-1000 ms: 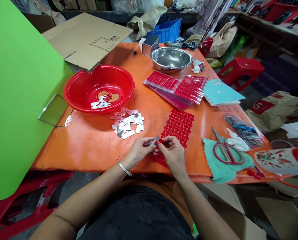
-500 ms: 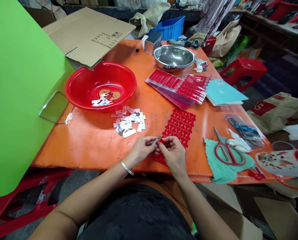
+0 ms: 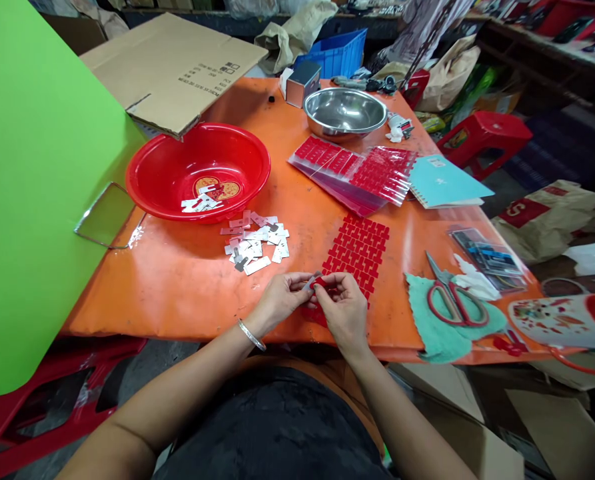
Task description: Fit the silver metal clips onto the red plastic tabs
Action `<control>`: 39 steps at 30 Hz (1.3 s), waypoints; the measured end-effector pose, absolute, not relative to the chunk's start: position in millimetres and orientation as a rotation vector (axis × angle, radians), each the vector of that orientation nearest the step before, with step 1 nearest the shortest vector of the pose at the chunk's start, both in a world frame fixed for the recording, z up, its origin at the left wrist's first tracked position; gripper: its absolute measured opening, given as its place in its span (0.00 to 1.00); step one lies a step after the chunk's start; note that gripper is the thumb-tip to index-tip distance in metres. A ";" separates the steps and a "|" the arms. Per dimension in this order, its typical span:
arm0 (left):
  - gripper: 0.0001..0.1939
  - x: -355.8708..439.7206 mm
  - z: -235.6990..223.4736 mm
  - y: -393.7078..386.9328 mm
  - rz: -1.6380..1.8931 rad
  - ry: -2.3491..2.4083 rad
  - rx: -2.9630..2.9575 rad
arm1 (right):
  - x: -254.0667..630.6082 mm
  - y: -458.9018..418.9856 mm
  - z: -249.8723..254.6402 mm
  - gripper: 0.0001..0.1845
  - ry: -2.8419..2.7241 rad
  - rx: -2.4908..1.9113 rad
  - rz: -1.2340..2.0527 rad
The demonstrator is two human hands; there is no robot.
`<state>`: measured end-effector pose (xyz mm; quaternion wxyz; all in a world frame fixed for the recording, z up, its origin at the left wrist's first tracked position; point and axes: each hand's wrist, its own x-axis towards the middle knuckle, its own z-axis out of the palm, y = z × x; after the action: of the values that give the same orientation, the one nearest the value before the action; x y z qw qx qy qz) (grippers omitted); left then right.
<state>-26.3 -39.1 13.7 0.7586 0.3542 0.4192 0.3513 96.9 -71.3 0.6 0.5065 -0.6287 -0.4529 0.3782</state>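
Close to the table's front edge, my left hand (image 3: 283,297) pinches a small grey flat plate (image 3: 311,280). Against that plate, my right hand (image 3: 346,307) holds a small red sticker piece (image 3: 318,283) between thumb and fingers. The fingertips of both hands meet and hide part of the two pieces. Under and beyond my right hand lies a sheet of red die-cut stickers (image 3: 360,247). Left of it sits a loose pile of small white and grey plates (image 3: 257,243). More white plates (image 3: 202,202) lie inside the red basin (image 3: 250,143).
On the orange table (image 3: 152,293), scissors (image 3: 452,300) rest on a green cloth (image 3: 422,333) at right, beside a patterned mug (image 3: 552,323). Bagged red sheets (image 3: 327,159), a blue notebook (image 3: 444,180) and a steel bowl (image 3: 344,113) lie behind. Cardboard (image 3: 172,60) overhangs the basin.
The hands stay together in nearly the same place, with the fingers shifting slightly over the red piece and the grey plate. The whole view has moved a little.
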 end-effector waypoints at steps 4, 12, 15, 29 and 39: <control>0.13 -25.1 15.3 -39.9 0.780 0.947 0.775 | 94.9 -73.4 2.6 0.07 -1.165 -1.548 0.805; 0.11 -24.1 12.5 -43.8 0.829 1.000 0.839 | 94.5 -78.9 6.3 0.06 -1.309 -1.519 0.681; 0.11 -24.3 12.3 -44.8 0.818 0.998 0.824 | 98.5 -75.1 8.4 0.06 -1.362 -1.532 0.496; 0.11 -22.9 15.5 -45.9 0.803 0.973 0.825 | 103.5 -67.9 11.0 0.05 -1.207 -1.567 0.661; 0.14 -18.6 14.7 -52.0 0.867 0.951 0.873 | 100.2 -65.4 10.0 0.09 -0.967 -1.488 0.904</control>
<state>-18.6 -52.0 14.7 0.7127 0.3940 0.4289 0.3911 100.2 -65.4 10.0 0.5439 -0.6269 -0.4076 0.3809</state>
